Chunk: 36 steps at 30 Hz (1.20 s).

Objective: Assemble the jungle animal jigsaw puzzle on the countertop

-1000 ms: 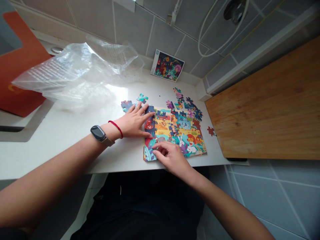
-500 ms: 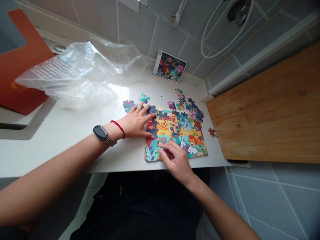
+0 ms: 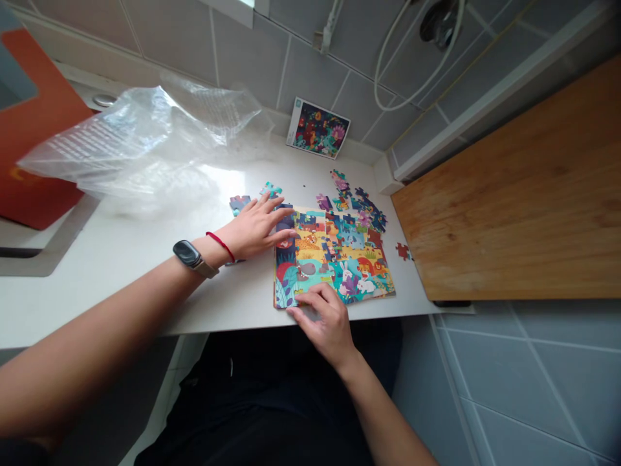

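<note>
A colourful jigsaw puzzle point(image 3: 359, 241) with animals on it, much of it joined, lies at the counter's front. My left hand point(image 3: 257, 226) is open, its fingers spread over the puzzle's left edge. A dark watch and a red cord circle that wrist. My right hand point(image 3: 326, 318) bends over the puzzle's lower left edge. Its thumb and forefinger come close together in a pinch at the border, and what lies between them is too small to make out. Loose puzzle pieces point(image 3: 371, 208) are heaped behind the puzzle, and a few pieces point(image 3: 239, 202) lie beyond my left hand.
A picture card point(image 3: 319, 128) of a dark animal scene leans against the tiled wall. Crumpled clear plastic point(image 3: 145, 142) covers the counter's back left, near an orange box point(image 3: 43, 129). A wooden board point(image 3: 514, 200) stands at right, with one brown puzzle piece point(image 3: 402, 251) beside it.
My right hand has moved down and left, from the puzzle's inner part to its lower edge. My left hand has slid slightly outward along the left side. The view has shifted a little.
</note>
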Each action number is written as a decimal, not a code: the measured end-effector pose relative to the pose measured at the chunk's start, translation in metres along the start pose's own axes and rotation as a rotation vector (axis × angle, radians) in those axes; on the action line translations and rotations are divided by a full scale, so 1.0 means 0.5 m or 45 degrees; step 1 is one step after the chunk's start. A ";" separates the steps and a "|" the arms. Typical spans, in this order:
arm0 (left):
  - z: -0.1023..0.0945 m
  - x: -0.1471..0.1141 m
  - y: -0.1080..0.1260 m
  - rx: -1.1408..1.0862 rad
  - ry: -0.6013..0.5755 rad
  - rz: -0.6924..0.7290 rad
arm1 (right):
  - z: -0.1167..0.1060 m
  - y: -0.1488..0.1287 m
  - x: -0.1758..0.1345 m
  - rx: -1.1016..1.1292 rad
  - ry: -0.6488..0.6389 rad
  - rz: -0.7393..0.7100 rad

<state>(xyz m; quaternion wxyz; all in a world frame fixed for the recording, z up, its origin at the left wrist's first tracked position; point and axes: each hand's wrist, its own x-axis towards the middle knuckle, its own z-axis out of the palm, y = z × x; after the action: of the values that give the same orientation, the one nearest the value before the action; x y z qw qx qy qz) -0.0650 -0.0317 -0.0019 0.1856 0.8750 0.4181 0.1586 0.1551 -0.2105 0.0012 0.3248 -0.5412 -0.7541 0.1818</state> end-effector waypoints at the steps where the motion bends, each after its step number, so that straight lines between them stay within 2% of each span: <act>1: 0.001 0.001 -0.002 -0.003 0.008 0.004 | 0.000 -0.001 0.000 -0.002 0.006 -0.009; 7: 0.006 0.005 -0.012 -0.025 0.030 0.028 | 0.004 -0.002 -0.005 -0.057 0.054 -0.093; 18: 0.013 0.021 -0.031 -0.060 0.164 0.113 | 0.008 0.003 -0.009 -0.089 0.078 -0.168; 27: 0.000 0.020 -0.049 -0.101 0.123 0.162 | 0.015 0.005 -0.012 -0.071 0.130 -0.176; 36: 0.003 0.020 -0.050 -0.066 0.124 0.146 | 0.021 0.012 -0.016 -0.106 0.107 -0.142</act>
<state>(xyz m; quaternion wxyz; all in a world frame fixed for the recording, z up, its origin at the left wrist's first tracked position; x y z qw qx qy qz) -0.0752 -0.0097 -0.0135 0.1782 0.8836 0.3716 0.2222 0.1539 -0.2151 -0.0123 0.3431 -0.5184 -0.7757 0.1090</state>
